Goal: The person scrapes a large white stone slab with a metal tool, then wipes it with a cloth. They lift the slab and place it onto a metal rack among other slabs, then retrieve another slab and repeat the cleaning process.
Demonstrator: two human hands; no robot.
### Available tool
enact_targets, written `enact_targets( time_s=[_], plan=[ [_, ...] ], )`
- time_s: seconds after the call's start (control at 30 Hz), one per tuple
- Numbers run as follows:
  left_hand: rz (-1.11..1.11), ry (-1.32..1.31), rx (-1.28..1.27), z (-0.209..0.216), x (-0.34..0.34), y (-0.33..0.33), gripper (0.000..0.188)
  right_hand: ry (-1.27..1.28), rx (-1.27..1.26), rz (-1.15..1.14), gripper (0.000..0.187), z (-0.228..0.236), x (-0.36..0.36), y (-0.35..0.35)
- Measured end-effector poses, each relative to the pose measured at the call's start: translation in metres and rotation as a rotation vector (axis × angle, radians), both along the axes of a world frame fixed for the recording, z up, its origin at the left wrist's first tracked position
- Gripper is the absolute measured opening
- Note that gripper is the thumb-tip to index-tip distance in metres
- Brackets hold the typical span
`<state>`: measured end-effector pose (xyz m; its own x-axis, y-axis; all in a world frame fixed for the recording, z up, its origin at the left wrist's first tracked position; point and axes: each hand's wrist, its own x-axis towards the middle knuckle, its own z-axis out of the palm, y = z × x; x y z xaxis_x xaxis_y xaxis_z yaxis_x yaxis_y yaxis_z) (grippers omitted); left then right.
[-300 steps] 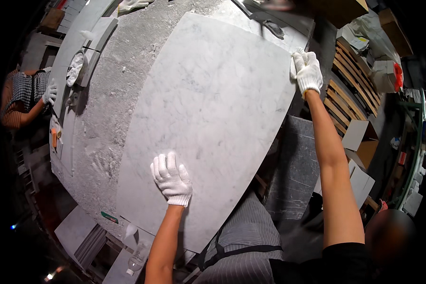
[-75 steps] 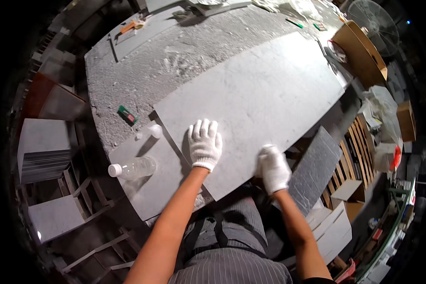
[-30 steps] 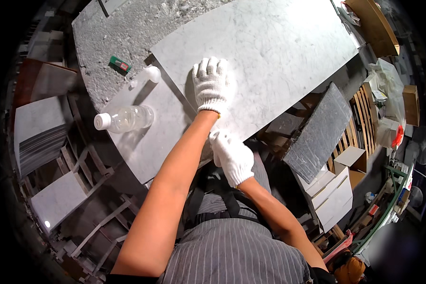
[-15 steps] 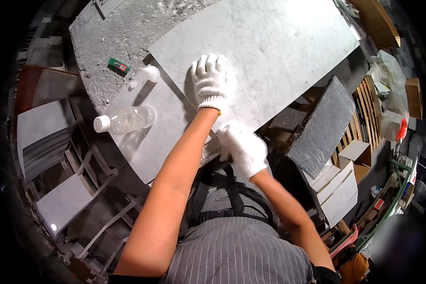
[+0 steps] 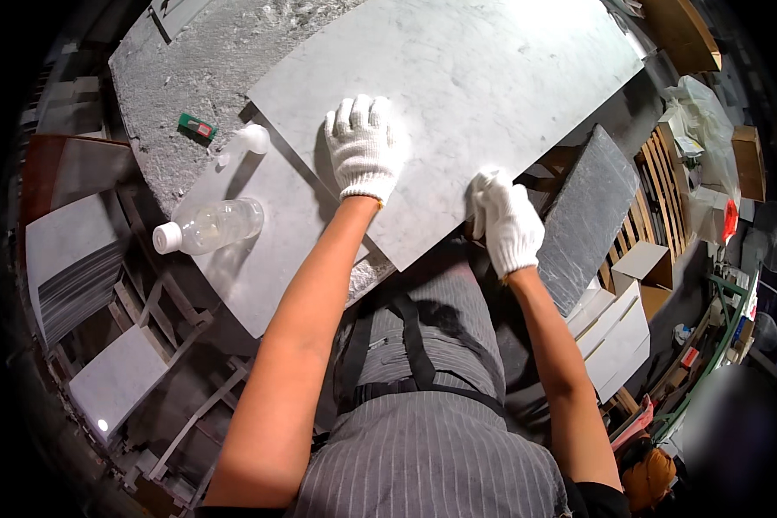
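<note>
Head view: left hand (image 5: pixel 364 147) flat on marble slab (image 5: pixel 457 78); plastic bottle (image 5: pixel 205 227) beside.

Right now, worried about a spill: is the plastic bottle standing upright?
No, the plastic bottle lies on its side on the bench, capped.

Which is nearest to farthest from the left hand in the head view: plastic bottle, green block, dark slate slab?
From the left hand, palm down on the marble slab:
1. Plastic bottle, lying on its side, to the hand's lower left.
2. Green block, on the rough bench top, farther left.
3. Dark slate slab, off to the right, beyond the right hand.
</note>
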<state>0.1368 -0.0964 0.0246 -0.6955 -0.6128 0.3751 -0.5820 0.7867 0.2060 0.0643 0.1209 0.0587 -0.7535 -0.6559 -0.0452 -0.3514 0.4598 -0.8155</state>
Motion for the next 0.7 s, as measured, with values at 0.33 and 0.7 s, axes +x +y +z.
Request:
enact_targets(
  time_s=[0.33, 0.7],
  plan=[
    [-0.010, 0.013, -0.060, 0.000, -0.002, 0.001, 0.036, -0.191, 0.026, 0.233, 0.010, 0.004, 0.032, -0.010],
    [0.013, -0.079, 0.025, -0.003, 0.004, -0.001, 0.039, -0.125, 0.331, 0.444, 0.011, 0.035, 0.016, -0.025]
  ],
)
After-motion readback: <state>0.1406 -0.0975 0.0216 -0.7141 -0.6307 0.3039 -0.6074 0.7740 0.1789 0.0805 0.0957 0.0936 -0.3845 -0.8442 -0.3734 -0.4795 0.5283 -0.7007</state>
